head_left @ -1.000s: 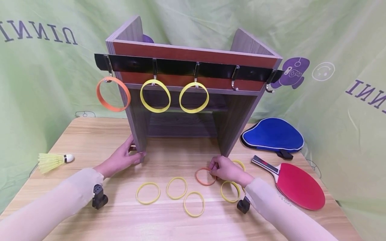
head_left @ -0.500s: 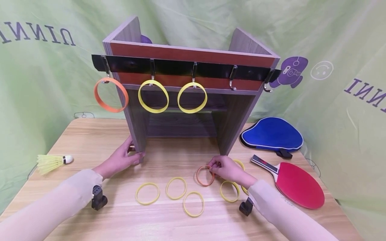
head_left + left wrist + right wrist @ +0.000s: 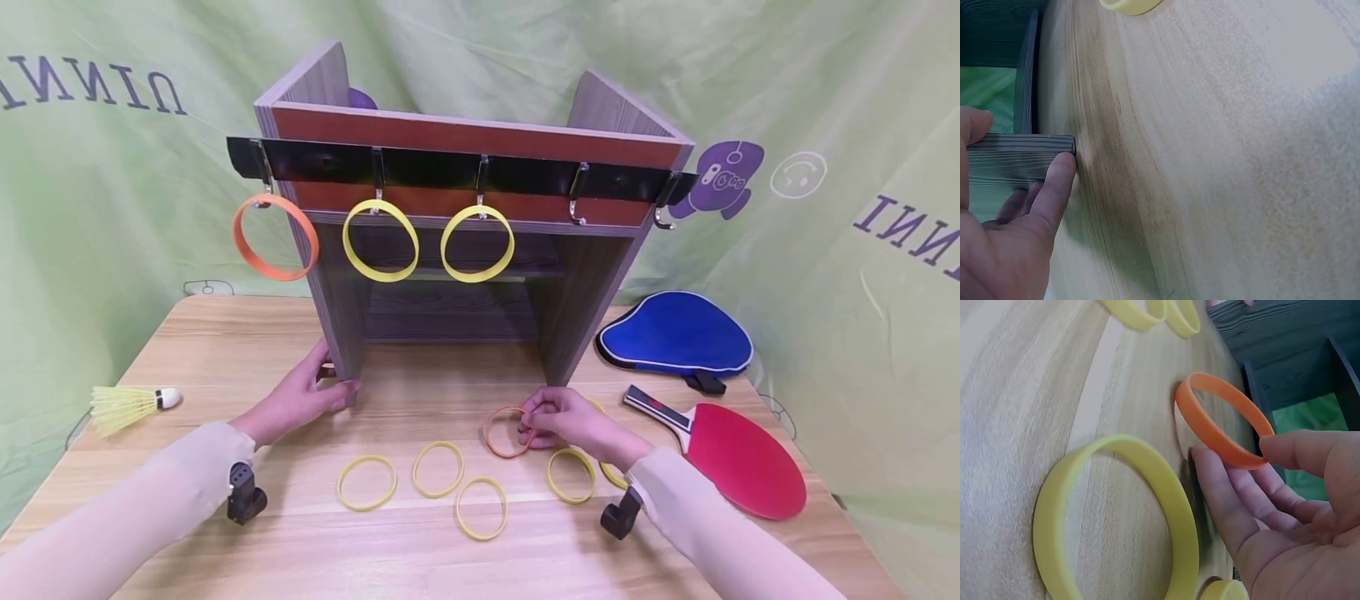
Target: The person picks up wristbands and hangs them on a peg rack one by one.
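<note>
My left hand (image 3: 300, 400) holds the lower front edge of the wooden shelf's left side panel (image 3: 1022, 144), thumb on one side and fingers on the other. Between thumb and fingers, my right hand (image 3: 577, 423) pinches an orange silicone wristband (image 3: 1219, 434), which tilts up off the table in the right wrist view. Close by lies a yellow wristband (image 3: 1054, 525). On the shelf's black hook rail (image 3: 431, 171) hang another orange wristband (image 3: 238, 237) at far left and two yellow wristbands, one (image 3: 352, 250) on the second hook and one (image 3: 450, 258) on the third. The two right hooks are bare.
Several yellow wristbands, one of them (image 3: 482, 536) at the front, lie on the wooden table (image 3: 300, 550). A shuttlecock (image 3: 127, 406) lies at left. At right are a red table tennis bat (image 3: 750, 462) and a blue bat case (image 3: 678, 335).
My right hand has drawn the orange wristband slightly and tilted it up from the table. The left hand keeps its hold on the shelf panel.
</note>
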Available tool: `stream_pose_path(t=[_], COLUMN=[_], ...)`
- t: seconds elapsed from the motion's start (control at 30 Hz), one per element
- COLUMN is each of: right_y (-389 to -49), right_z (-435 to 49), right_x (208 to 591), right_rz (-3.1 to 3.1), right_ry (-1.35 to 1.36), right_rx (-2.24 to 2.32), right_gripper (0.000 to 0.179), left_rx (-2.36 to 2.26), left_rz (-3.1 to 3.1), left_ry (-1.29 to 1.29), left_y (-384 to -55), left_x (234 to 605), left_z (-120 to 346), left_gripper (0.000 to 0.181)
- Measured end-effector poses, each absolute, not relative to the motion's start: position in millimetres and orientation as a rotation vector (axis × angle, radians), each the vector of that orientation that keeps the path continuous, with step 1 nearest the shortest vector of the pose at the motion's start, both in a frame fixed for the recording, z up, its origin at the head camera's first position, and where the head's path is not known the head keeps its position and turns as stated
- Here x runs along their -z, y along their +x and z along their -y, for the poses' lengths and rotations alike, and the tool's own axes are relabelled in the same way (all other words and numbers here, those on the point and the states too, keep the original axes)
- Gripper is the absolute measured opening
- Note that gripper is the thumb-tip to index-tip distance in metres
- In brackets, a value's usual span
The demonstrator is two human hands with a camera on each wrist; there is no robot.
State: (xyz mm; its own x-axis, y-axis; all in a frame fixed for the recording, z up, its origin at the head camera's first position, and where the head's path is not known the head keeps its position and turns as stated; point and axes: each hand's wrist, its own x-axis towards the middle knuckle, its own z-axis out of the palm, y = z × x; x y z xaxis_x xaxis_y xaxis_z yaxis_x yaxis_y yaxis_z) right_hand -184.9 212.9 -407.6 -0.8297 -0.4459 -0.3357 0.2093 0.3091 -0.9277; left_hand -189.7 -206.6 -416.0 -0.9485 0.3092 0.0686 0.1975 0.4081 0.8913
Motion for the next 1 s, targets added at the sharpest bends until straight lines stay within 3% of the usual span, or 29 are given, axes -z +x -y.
stream_pose_path(t=[0.47, 1.0], right_y=[-176, -162], right_z=[-213, -220], right_x=[393, 312], right_rz=[-1.870, -1.892], right_ry=[-0.258, -0.561], right_rx=[1.752, 1.942], right_gripper=[0.025, 0.014], left_rx=[-1.595, -1.586], left_rz=[-2.535, -2.547], left_ry=[0.475, 0.465], left_y=[-191, -190], left_x=[417, 417], left_z=[207, 208], left_gripper=[0.084, 0.083])
